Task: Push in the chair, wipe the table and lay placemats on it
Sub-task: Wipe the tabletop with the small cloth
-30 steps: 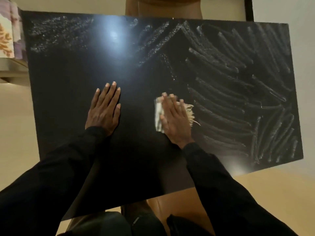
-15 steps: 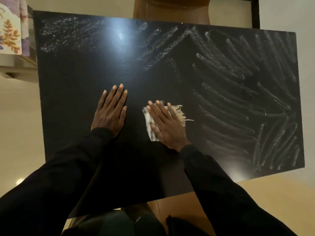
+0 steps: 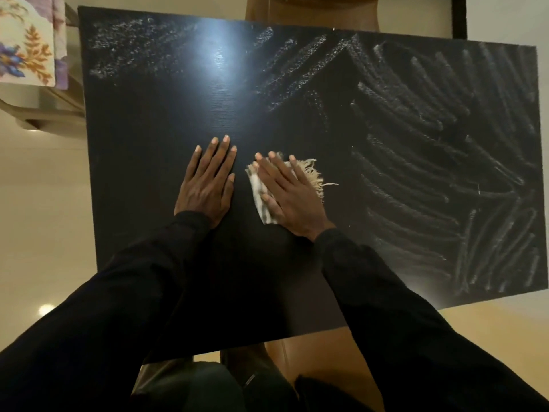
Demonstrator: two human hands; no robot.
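Observation:
A black table (image 3: pixel 154 138) fills the view, with wet wipe streaks across its right half and far edge. My right hand (image 3: pixel 289 194) lies flat, fingers straight, pressing a pale frayed cloth (image 3: pixel 261 200) onto the tabletop near the middle. The cloth's fringe sticks out to the right of my fingers. My left hand (image 3: pixel 208 182) rests flat on the bare table just left of the cloth, fingers straight. A brown chair (image 3: pixel 315 10) stands at the far edge, and another brown seat (image 3: pixel 309 361) shows under the near edge.
A stack of floral fabric (image 3: pixel 26 43) lies on a low piece of furniture at the far left. Pale glossy floor (image 3: pixel 44 233) surrounds the table. A dark frame edge (image 3: pixel 459 16) stands at the far right.
My right hand has slid the cloth leftwards across the table, closer to my left hand. My left hand has stayed flat in its place.

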